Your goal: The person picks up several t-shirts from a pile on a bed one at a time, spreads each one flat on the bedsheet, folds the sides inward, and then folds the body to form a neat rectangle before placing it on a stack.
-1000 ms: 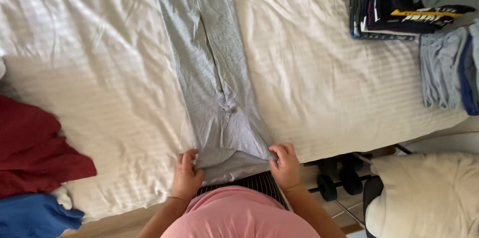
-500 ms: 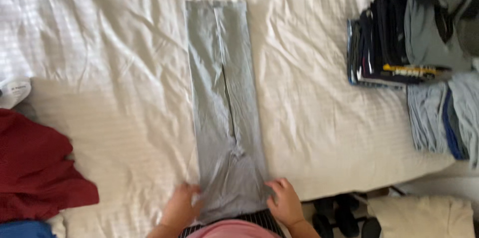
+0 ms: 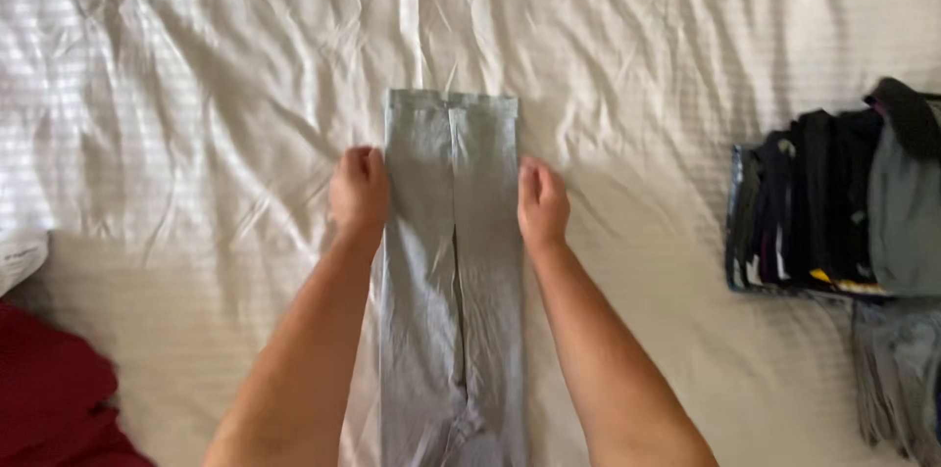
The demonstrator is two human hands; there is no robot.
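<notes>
A pair of grey trousers (image 3: 451,261) lies flat and lengthwise on the white bed sheet (image 3: 637,55), with the leg ends at the far end. Both my arms are stretched out along it. My left hand (image 3: 359,191) rests at the left edge of the legs, a little short of the cuffs, with its fingers curled onto the fabric. My right hand (image 3: 542,202) does the same at the right edge. Both thumbs are hidden from view.
A stack of dark folded clothes (image 3: 814,202) stands on the bed at the right, with grey garments (image 3: 902,202) against it and more grey cloth (image 3: 897,379) below. A dark red garment (image 3: 49,398) lies at the lower left.
My hands left the waistband near my body and reached forward to the trouser legs near the cuffs. The view shifted further up the bed.
</notes>
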